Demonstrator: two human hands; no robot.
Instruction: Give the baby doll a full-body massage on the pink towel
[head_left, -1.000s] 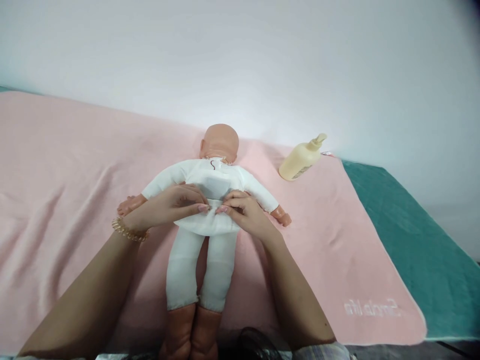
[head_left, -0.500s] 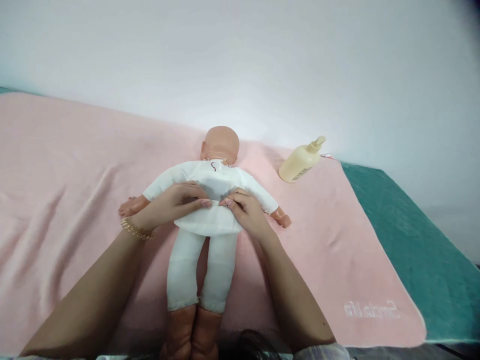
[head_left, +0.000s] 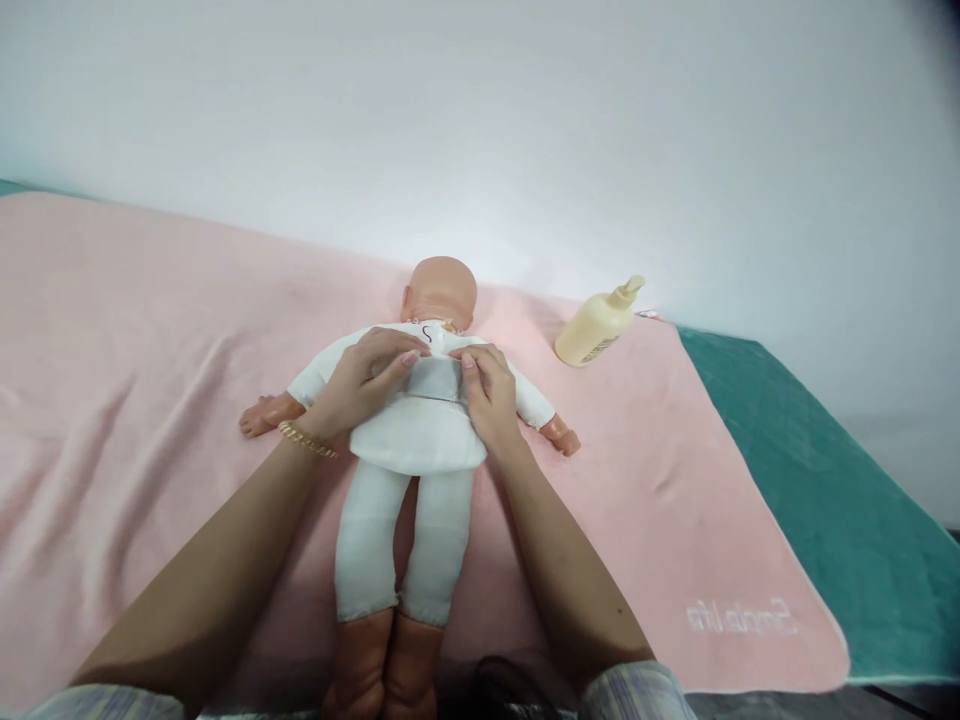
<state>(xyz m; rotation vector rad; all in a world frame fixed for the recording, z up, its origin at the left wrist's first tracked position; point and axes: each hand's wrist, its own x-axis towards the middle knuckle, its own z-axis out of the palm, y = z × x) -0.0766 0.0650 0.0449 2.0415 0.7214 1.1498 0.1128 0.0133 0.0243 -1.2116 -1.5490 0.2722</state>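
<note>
A baby doll [head_left: 420, 440] with a white cloth body lies face down, arms spread and head away from me. Across its back is a smooth grey patch [head_left: 435, 380]. My left hand [head_left: 375, 375] has thumb and fingers closed at the patch's upper left corner. At the upper right corner, my right hand [head_left: 487, 385] pinches the edge in the same way. Both thumbs point inward, a short gap apart. The fingertips beyond the edge are partly hidden. A small dark red thread [head_left: 427, 334] shows near the doll's neck.
Under the doll spreads a pink blanket [head_left: 637, 530] with wrinkles at the left. A pale yellow pump bottle [head_left: 595, 330] stands at the upper right. The green table surface [head_left: 840, 500] shows at the right, and a white wall [head_left: 480, 130] rises behind.
Both hands have moved up the doll's back, from the lower edge of the grey patch to its upper edge. More of the patch now shows. The doll and bottle stay in place.
</note>
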